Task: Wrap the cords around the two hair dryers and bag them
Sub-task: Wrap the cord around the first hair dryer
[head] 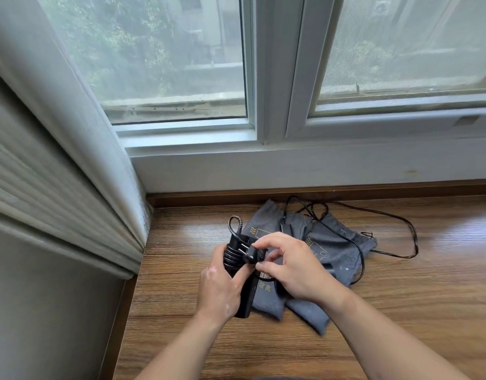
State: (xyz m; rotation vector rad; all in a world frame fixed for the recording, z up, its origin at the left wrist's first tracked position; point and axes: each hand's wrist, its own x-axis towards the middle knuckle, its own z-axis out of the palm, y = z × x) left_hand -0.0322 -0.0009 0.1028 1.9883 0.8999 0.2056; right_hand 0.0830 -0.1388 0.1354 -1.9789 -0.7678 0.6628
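Both curled: left hand [220, 286] grips the cord-wound black dryer [246, 300], right hand [296, 267] pinches its plug [251, 255].

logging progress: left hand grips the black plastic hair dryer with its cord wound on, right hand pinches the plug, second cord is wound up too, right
Not the last part: the head view shows the second thin black cord lying loose across the grey fabric bags and brown wooden ledge. The rest holds.

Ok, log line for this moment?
left hand: grips dryer | right hand: pinches plug | cord: coiled on dryer | second cord: loose over bags
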